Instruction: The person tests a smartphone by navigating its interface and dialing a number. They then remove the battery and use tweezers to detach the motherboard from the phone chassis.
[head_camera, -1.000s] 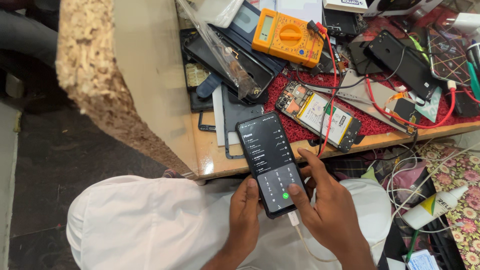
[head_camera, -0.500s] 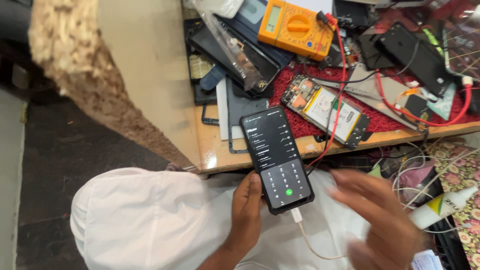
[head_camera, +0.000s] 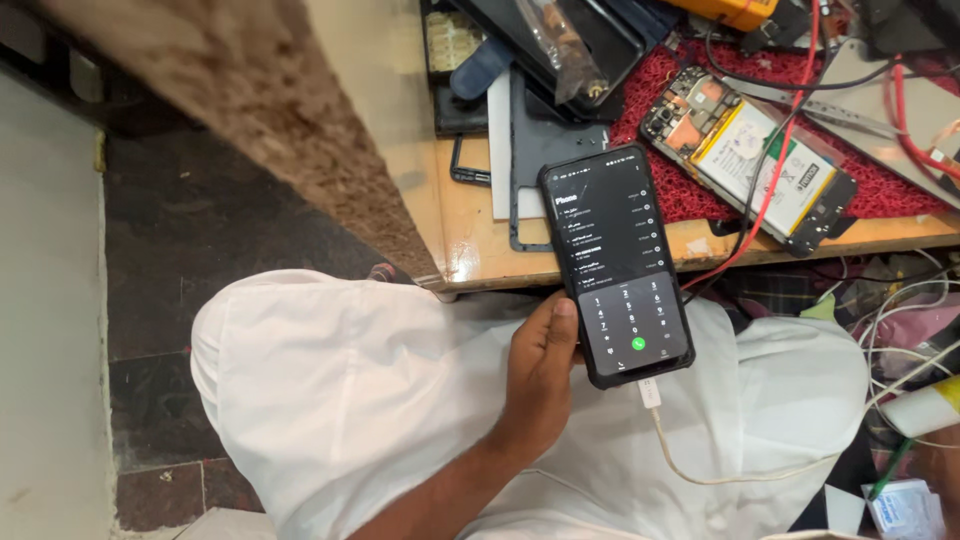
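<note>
My left hand (head_camera: 538, 375) grips a black smartphone (head_camera: 615, 260) from its left edge, thumb along the side. The lit screen shows a dial pad with a green call button. A white cable (head_camera: 700, 450) is plugged into the phone's bottom end and trails across my white-clothed lap (head_camera: 380, 400). My right hand is out of sight, apart from perhaps a sliver at the lower right corner.
A wooden workbench (head_camera: 480, 240) lies ahead with a red mat (head_camera: 690, 190), an opened phone showing its battery (head_camera: 750, 160), red and black leads (head_camera: 790, 130), a grey back cover (head_camera: 550, 150) and black phone parts. A tangle of white cables (head_camera: 900, 320) hangs at the right.
My right hand left the phone's screen and moved away to the lower right, out of sight. The view has closed in on the phone, which my left hand still holds.
</note>
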